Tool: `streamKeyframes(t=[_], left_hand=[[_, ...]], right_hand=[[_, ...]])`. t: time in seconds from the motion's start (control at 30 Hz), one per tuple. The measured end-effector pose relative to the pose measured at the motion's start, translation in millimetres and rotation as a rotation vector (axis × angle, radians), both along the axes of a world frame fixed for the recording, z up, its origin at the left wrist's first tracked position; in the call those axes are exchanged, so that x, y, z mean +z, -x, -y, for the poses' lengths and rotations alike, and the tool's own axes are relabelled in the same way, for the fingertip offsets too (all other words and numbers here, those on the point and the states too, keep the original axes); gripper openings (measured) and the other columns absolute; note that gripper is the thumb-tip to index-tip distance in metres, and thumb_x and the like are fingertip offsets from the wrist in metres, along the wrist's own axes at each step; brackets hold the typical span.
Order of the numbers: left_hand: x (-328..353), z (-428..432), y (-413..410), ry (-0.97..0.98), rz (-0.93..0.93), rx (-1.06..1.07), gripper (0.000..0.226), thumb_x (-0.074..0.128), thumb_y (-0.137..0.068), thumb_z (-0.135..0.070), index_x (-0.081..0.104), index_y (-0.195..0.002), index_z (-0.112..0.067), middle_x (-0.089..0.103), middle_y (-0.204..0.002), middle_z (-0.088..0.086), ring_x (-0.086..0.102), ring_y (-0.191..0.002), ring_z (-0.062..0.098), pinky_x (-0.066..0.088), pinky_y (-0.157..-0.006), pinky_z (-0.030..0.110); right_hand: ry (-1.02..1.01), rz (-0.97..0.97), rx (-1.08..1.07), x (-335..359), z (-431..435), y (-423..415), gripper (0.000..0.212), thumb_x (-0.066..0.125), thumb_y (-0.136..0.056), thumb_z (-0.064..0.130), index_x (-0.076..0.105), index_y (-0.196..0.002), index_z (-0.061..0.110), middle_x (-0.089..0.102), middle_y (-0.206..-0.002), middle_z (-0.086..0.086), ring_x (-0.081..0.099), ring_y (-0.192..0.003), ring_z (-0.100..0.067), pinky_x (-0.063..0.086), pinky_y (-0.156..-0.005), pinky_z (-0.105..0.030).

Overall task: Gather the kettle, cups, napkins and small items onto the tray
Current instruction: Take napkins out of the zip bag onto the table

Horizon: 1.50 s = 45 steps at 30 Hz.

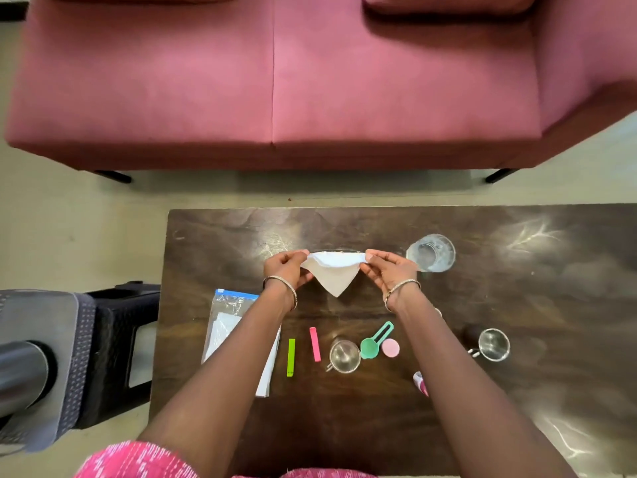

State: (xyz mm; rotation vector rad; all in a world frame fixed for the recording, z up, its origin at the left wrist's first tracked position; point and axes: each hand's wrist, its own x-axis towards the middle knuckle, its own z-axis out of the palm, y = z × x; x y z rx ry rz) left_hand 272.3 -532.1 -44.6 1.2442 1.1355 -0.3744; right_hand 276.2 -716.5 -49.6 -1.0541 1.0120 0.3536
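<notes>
Over the middle of the dark wooden table [379, 426] hangs a white napkin [334, 272], folded into a downward triangle. My left hand [287, 269] pinches its left corner and my right hand [389, 270] pinches its right corner. A clear glass jar [431, 252] stands just right of my right hand. Two small glass cups [344, 356] [493, 344] sit nearer me. Between them lie a teal measuring spoon [374, 341] and a pink round lid [390, 348]. A pink clip [315, 343] and a green clip [291, 357] lie left of the cups. No tray or kettle shows.
A zip bag with white napkins [227, 322] lies under my left forearm near the table's left edge. A small pink-and-white item [420, 382] peeks from under my right forearm. A black stool [113, 353] stands left of the table. A pink sofa [275, 81] is beyond it.
</notes>
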Motion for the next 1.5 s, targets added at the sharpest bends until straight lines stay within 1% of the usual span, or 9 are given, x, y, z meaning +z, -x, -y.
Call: streamKeyframes(t=[0.1,0.27,0.5,0.57,0.67,0.77,0.97,1.23,1.5], left_hand=[[-11.0,-2.3,-8.3,-0.036,-0.013,0.014,0.015,0.065,-0.084,0.005,0.065,-0.099,0.004,0.066,-0.105,0.021,0.066,-0.091,0.033,0.061,-0.06,0.031],[-28.5,-6.1,-17.7,-0.032,-0.055,-0.003,0.022,0.059,-0.081,0.02,0.058,-0.074,-0.002,0.06,-0.099,0.019,0.063,-0.083,0.032,0.058,-0.055,0.025],[-58.7,-11.7,-30.3,-0.029,-0.14,-0.026,0.017,0.06,-0.077,0.023,0.062,-0.078,0.006,0.058,-0.078,0.013,0.06,-0.065,0.022,0.056,-0.045,0.021],[-65.0,-13.3,-32.0,-0.046,-0.16,-0.03,0.019,0.062,-0.077,0.022,0.065,-0.091,0.01,0.06,-0.081,0.015,0.06,-0.066,0.022,0.055,-0.043,0.021],[-72.2,-16.5,-31.8,-0.071,-0.182,-0.056,0.016,0.063,-0.078,0.02,0.063,-0.08,0.004,0.06,-0.089,0.018,0.06,-0.065,0.021,0.055,-0.043,0.021],[-77.3,-20.6,-27.9,-0.072,-0.188,-0.097,0.016,0.063,-0.084,0.01,0.062,-0.078,-0.005,0.06,-0.09,0.017,0.057,-0.062,0.017,0.057,-0.047,0.022],[-77.8,-29.6,-17.7,0.022,-0.13,-0.142,0.024,0.057,-0.09,0.009,0.063,-0.113,0.005,0.061,-0.078,0.012,0.059,-0.065,0.018,0.058,-0.066,0.026],[-73.0,-38.5,-5.1,-0.01,-0.108,-0.133,0.021,0.052,-0.094,0.003,0.062,-0.113,-0.001,0.063,-0.092,0.015,0.061,-0.068,0.018,0.056,-0.072,0.03],[-53.5,-59.0,40.1,-0.095,-0.072,-0.182,0.017,0.05,-0.094,0.004,0.062,-0.091,-0.008,0.06,-0.077,0.011,0.058,-0.059,0.018,0.053,-0.05,0.023]], right_hand=[[-0.015,-0.041,-0.007,-17.4,-2.2,-10.3,0.012,0.064,-0.086,-0.014,0.066,-0.098,-0.011,0.067,-0.083,-0.015,0.069,-0.061,-0.016,0.061,-0.057,-0.021],[-0.023,-0.131,-0.007,-41.7,-2.6,-17.8,0.007,0.063,-0.086,-0.016,0.066,-0.091,-0.014,0.069,-0.084,-0.015,0.067,-0.073,-0.023,0.063,-0.063,-0.026],[0.067,-0.184,-0.012,-68.0,-2.1,-24.6,0.016,0.065,-0.08,-0.022,0.063,-0.072,-0.008,0.066,-0.075,-0.017,0.066,-0.064,-0.025,0.058,-0.049,-0.021],[0.098,-0.193,-0.006,-73.7,-2.7,-26.1,0.018,0.066,-0.079,-0.022,0.063,-0.07,-0.007,0.066,-0.07,-0.015,0.068,-0.055,-0.022,0.059,-0.049,-0.021],[0.142,-0.206,0.014,-81.7,-5.7,-28.4,0.02,0.067,-0.08,-0.019,0.063,-0.068,-0.003,0.066,-0.065,-0.012,0.065,-0.041,-0.012,0.061,-0.053,-0.023],[0.16,-0.221,0.025,-84.1,-6.5,-29.1,0.018,0.067,-0.081,-0.016,0.063,-0.07,-0.003,0.066,-0.072,-0.012,0.064,-0.041,-0.011,0.059,-0.05,-0.02],[0.156,-0.26,0.003,-83.5,-1.5,-28.2,0.008,0.067,-0.087,-0.005,0.063,-0.082,0.0,0.062,-0.073,-0.012,0.059,-0.057,-0.016,0.057,-0.045,-0.018],[0.134,-0.17,0.001,-79.6,4.2,-4.6,0.013,0.059,-0.094,0.004,0.065,-0.095,0.015,0.065,-0.074,-0.006,0.066,-0.053,-0.011,0.057,-0.051,-0.018],[0.219,-0.169,-0.039,-55.3,-1.9,43.4,0.016,0.057,-0.095,0.003,0.064,-0.108,0.007,0.063,-0.074,-0.006,0.062,-0.047,-0.008,0.052,-0.042,-0.015]])
